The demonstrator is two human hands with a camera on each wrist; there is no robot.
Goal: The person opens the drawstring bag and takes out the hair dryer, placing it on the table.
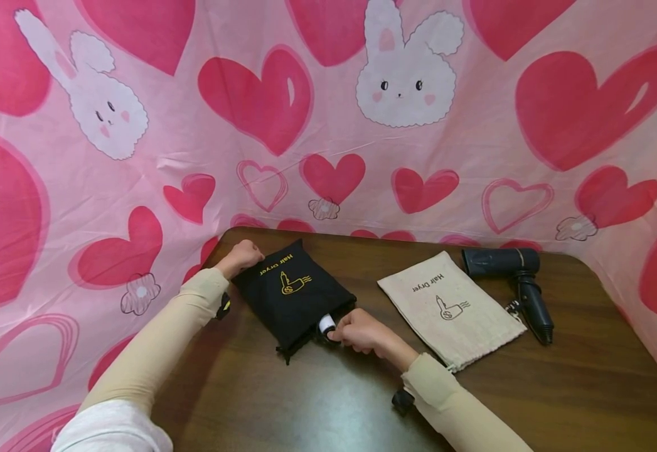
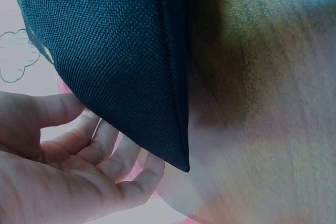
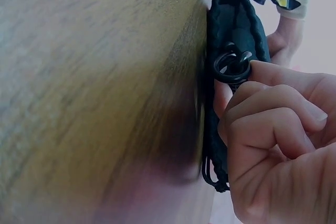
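Observation:
A black drawstring bag (image 1: 283, 295) with yellow "Hair Dryer" lettering lies on the table, its mouth toward the front. My left hand (image 1: 241, 257) holds the bag's far left edge; in the left wrist view, the thumb meets the cloth and the fingers (image 2: 121, 156) lie behind it. At the open mouth, my right hand (image 1: 358, 331) pinches a looped black cord (image 3: 231, 72) between thumb and forefinger. Beside the cord, a white piece (image 1: 326, 323) shows in the opening. What else the bag contains is hidden.
To the right lies a beige drawstring bag (image 1: 449, 307) with the same lettering. A black hair dryer (image 1: 500, 260) rests beyond it, its handle pointing toward the front. Pink heart-patterned cloth (image 1: 283, 188) walls the wooden table (image 1: 260, 402) at the back and sides.

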